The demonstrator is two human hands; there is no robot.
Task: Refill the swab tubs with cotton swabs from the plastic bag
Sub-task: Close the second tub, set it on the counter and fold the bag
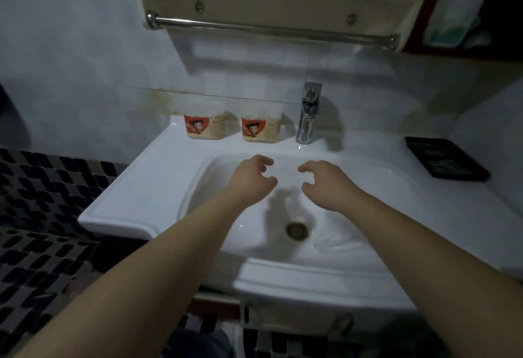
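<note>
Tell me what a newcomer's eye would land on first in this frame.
Two bare hands, left hand and right hand, hover empty with curled fingers over the white ceramic sink basin. Behind them, two clear plastic swab tubs with red cartoon labels stand side by side on the back ledge, left of the chrome faucet.

White sink (pixel 158 185), red-labelled swab tubs (pixel 202 125), black-and-grey checkered tiles (pixel 42 188).
</note>
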